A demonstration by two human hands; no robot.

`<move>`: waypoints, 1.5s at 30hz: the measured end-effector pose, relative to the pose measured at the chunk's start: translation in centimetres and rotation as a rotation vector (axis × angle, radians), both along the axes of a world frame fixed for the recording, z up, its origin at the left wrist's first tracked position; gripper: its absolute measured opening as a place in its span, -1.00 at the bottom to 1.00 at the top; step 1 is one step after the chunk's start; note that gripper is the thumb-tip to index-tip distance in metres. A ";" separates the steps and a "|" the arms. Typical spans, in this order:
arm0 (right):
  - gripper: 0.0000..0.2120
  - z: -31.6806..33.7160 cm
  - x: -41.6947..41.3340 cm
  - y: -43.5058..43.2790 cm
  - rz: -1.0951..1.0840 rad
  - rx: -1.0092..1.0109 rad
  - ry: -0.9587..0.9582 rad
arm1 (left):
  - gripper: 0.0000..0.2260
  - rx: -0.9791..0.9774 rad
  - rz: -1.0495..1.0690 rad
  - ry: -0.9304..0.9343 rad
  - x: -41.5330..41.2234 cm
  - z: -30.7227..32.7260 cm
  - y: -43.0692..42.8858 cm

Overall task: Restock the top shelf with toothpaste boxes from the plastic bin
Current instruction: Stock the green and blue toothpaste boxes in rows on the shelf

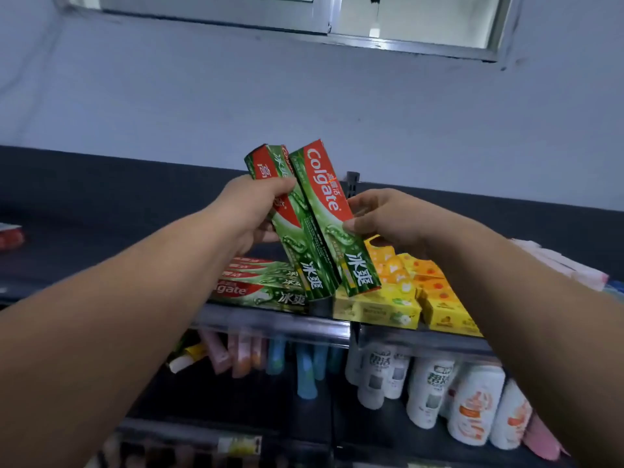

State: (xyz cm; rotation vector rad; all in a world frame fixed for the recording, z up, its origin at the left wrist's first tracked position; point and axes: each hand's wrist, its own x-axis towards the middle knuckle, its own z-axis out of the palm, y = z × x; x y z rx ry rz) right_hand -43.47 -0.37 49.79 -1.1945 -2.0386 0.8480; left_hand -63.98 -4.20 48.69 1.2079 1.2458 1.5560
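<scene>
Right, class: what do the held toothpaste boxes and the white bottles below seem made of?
Toothpaste boxes: likely thin card with glossy print; crisp folded edges, flat faces. White bottles: probably plastic, smooth and slightly shiny, rounded shoulders; blurred, so uncertain.

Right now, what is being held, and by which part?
The left hand grips the rear green Colgate toothpaste box around its upper half; the right hand pinches the front Colgate toothpaste box at mid-length, thumb on its face.

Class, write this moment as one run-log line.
left hand: grips left Colgate box | right hand: pinches right Colgate box | both boxes tilted above top shelf | Colgate stack on shelf beneath
</scene>
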 end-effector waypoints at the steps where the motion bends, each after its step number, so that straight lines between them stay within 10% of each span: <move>1: -0.78 0.0 -0.5 1.0 0.012 0.012 0.004 | -0.84 0.009 0.030 -0.017 -0.5 0.0 0.8; 17: -0.66 -1.0 -7.7 17.3 0.059 0.076 -0.028 | -0.74 0.093 0.499 -0.214 -11.8 1.1 8.8; 41: -0.84 -7.5 -13.3 21.9 0.101 -0.075 -0.474 | -0.77 -0.076 0.179 -0.416 -16.1 -2.5 17.7; 45: -0.88 -5.5 -13.0 21.5 -0.109 -0.027 -0.114 | -0.75 -0.106 0.158 -0.446 -16.1 -2.8 18.6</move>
